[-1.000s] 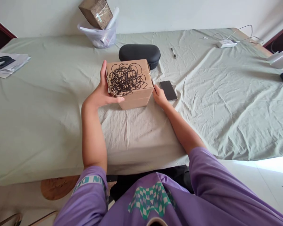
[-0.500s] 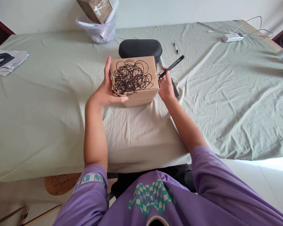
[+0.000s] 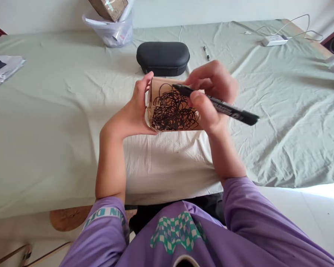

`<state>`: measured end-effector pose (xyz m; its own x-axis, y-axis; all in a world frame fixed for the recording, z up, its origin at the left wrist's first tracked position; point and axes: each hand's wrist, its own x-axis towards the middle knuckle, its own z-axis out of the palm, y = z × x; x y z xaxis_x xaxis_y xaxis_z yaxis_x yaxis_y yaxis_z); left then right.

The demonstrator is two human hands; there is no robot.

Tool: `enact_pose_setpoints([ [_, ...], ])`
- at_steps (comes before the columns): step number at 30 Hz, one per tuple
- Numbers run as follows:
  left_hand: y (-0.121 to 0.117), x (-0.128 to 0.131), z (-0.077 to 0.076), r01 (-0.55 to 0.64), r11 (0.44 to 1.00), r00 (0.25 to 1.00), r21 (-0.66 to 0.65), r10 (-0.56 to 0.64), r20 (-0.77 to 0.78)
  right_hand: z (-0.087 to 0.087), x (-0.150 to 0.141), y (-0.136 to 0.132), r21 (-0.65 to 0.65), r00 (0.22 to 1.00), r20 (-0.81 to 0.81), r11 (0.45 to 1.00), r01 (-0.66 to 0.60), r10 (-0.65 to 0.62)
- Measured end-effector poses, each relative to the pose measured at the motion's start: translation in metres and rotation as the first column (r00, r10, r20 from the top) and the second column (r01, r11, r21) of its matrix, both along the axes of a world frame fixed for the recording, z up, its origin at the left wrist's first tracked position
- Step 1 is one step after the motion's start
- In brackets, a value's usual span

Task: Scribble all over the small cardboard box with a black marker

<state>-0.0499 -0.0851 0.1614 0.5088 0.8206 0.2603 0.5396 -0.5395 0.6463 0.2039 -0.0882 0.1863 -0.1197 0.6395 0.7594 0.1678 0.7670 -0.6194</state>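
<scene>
A small cardboard box [image 3: 167,107] with black scribbles on its top is lifted off the cloth and tilted toward me. My left hand [image 3: 135,113] grips its left side, fingers wrapped round the edge. My right hand [image 3: 211,94] is closed on a black marker [image 3: 225,108], its tip over the scribbled face near the box's upper edge. The marker's back end points to the right.
A black oval case [image 3: 163,58] lies just behind the box. A clear bin [image 3: 111,31] with a box in it stands at the back. A marker cap [image 3: 206,52], a white power strip [image 3: 272,40] with cables and papers [image 3: 2,68] lie on the green cloth [image 3: 44,111].
My right hand picked the marker up from beside the box and brought it over the scribbled face. The box has been raised and tilted toward me.
</scene>
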Motion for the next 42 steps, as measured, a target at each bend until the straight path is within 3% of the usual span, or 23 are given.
enact_pose_setpoints([
  [2, -0.003, 0.003, 0.000, -0.007, 1.000, 1.000, -0.024, 0.006, -0.018, 0.000, -0.003, -0.002, 0.004, 0.996, 0.071, 0.999, 0.052, -0.052],
  [5, -0.002, 0.001, 0.000, 0.011, 1.000, 1.000, -0.016, -0.011, -0.017, -0.001, -0.002, 0.002, 0.036, 0.988, 0.038, 0.988, 0.150, -0.151],
  [9, 0.004, -0.007, 0.000, 0.016, 1.000, 1.000, -0.014, -0.016, -0.014, -0.001, 0.005, 0.011, -0.004, 0.991, -0.001, 0.991, 0.135, -0.135],
  [16, 0.002, -0.008, 0.004, 0.000, 1.000, 1.000, -0.016, 0.000, -0.026, -0.006, 0.000, 0.015, 0.012, 0.965, 0.167, 0.979, 0.201, -0.200],
  [24, 0.016, -0.012, -0.016, 0.002, 0.999, 0.964, 0.032, -0.011, 0.266, -0.025, 0.007, 0.028, -0.033, 0.919, 0.156, 0.928, 0.372, -0.363],
  [27, 0.019, -0.016, -0.022, 0.006, 0.999, 0.961, 0.051, -0.020, 0.275, -0.025, 0.009, 0.029, -0.010, 0.926, 0.240, 0.953, 0.302, -0.291],
  [30, 0.018, -0.017, -0.023, 0.017, 0.996, 0.978, 0.083, -0.034, 0.205, -0.017, 0.004, 0.023, 0.015, 0.933, 0.349, 0.995, 0.094, -0.093],
  [32, 0.016, -0.016, -0.020, 0.009, 0.996, 0.985, 0.085, -0.023, 0.169, -0.012, -0.002, 0.019, 0.057, 0.926, 0.375, 0.998, 0.017, -0.038],
  [35, 0.012, -0.012, -0.015, -0.003, 0.997, 0.987, 0.076, -0.009, 0.160, -0.008, -0.008, 0.016, 0.102, 0.944, 0.296, 0.988, 0.118, -0.144],
  [38, 0.010, -0.009, -0.012, -0.020, 0.997, 0.981, 0.071, 0.006, 0.194, -0.009, -0.010, 0.017, 0.053, 0.943, 0.170, 0.958, 0.282, -0.287],
  [42, 0.017, -0.018, -0.015, -0.028, 0.995, 0.982, 0.094, 0.010, 0.190, -0.010, -0.004, 0.025, -0.030, 0.952, -0.064, 0.954, 0.299, -0.301],
])
